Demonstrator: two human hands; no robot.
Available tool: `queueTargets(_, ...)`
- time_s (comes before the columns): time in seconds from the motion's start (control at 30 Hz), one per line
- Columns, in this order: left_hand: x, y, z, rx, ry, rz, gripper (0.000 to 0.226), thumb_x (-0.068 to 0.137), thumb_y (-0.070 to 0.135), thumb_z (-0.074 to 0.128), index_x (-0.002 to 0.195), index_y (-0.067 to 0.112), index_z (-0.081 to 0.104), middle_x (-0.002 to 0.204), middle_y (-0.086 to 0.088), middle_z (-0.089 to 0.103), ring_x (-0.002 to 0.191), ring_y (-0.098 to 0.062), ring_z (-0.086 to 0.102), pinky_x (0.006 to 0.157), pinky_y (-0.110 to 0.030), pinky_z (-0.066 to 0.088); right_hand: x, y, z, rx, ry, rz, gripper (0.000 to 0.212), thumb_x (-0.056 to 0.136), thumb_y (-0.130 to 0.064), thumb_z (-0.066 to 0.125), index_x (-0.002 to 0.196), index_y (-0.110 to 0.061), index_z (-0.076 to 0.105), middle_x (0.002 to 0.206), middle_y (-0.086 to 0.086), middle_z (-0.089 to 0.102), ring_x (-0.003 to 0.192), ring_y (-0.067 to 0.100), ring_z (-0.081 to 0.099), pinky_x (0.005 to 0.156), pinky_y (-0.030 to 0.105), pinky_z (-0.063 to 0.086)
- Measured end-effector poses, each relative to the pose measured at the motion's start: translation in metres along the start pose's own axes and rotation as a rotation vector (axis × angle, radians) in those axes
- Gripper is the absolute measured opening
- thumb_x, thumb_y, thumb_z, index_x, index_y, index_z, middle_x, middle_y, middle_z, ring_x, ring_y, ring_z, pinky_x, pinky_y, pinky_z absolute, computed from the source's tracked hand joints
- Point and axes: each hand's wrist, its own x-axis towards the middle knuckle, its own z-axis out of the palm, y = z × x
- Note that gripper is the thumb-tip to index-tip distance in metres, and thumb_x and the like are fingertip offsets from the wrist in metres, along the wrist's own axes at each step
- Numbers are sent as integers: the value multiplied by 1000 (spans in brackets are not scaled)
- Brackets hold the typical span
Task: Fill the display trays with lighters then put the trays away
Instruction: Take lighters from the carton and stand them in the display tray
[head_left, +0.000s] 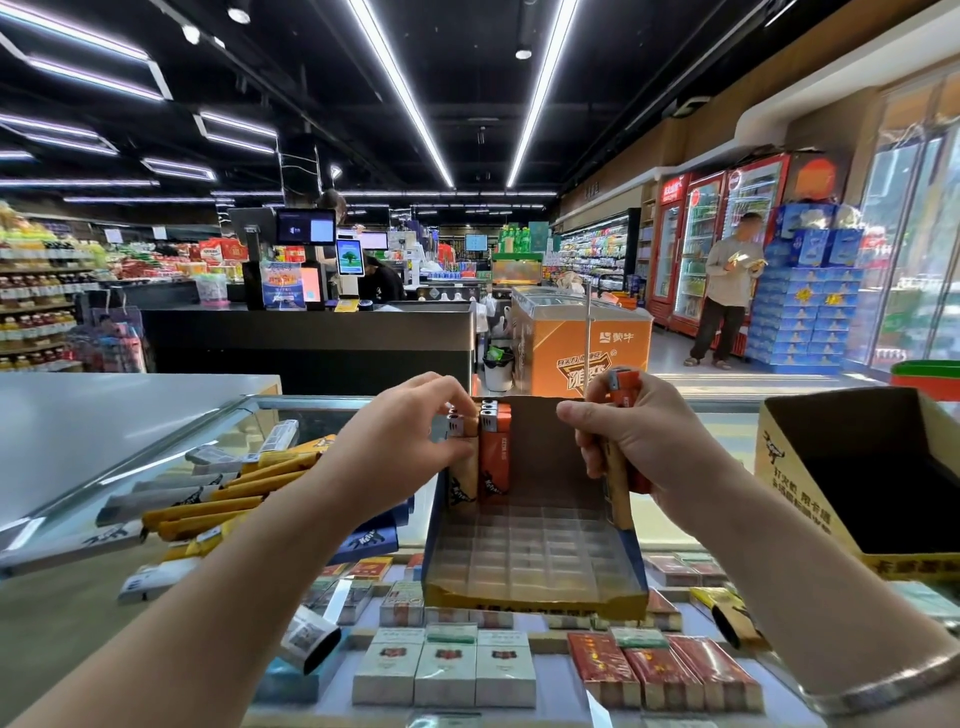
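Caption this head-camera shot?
Left hand slots a lighter into the display tray; right hand holds more.

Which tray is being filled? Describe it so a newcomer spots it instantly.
On the glass counter, between both hands, stands the open cardboard display tray with a clear grid insert. Unlike the second tray further right, it holds upright lighters in its back-left corner.

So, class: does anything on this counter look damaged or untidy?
Yes. The display tray has a torn, ragged front edge, and loose lighters lie jumbled at odd angles left of it.
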Motion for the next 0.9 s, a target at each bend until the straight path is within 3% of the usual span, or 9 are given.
queueTargets(0.1,-1,-2,3,-23,-16,-44,35,78,27,70,105,32,49,104,15,54,96,-6,56,75,-18,51,1,-1,-1,31,-38,12,19,78,-6,69,78,-11,51,52,4,55,45,17,53,46,27,48)
queueTargets(0.2,-1,3,5,0,33,-35,43,77,39,67,114,29,49,112,16,50,101,-4,51,81,-25,50,0,-4,-1,92,-147,43,27,71,2,70,84,-12,49,61,3,57,53,17,55,52,27,47)
queueTargets(0.3,-2,18,2,-114,95,26,36,73,57,53,102,36,55,108,19,53,98,0,53,82,-28,51,-2,-6,2,116,-265,54,42,65,13,65,92,-14,47,74,6,54,66,18,53,57,26,47)
queueTargets(0.4,-4,31,2,-192,115,86,30,71,62,48,89,40,58,92,20,59,88,0,56,79,-31,52,-6,-7,6,56,-380,74,53,59,8,59,101,-19,41,86,14,46,72,19,51,57,25,47)
queueTargets(0.63,-5,40,3,-135,71,111,41,67,67,46,96,41,59,89,22,57,94,-4,51,79,-31,48,-10,-10,12,-87,-486,92,61,65,5,56,108,-34,37,98,18,45,77,18,54,56,24,49)
queueTargets(0.77,-5,38,5,-144,38,98,34,73,53,61,100,33,65,91,21,53,94,-5,50,78,-26,46,-10,-10,13,-90,-478,82,65,76,19,50,109,-35,35,100,18,46,75,17,56,55,23,50)
queueTargets(0.9,-6,41,10,-305,-23,40,17,76,33,68,92,30,62,94,18,51,88,-6,53,75,-29,52,-11,-10,17,-139,-472,59,64,78,20,48,111,-33,32,97,15,50,76,13,57,60,22,50)
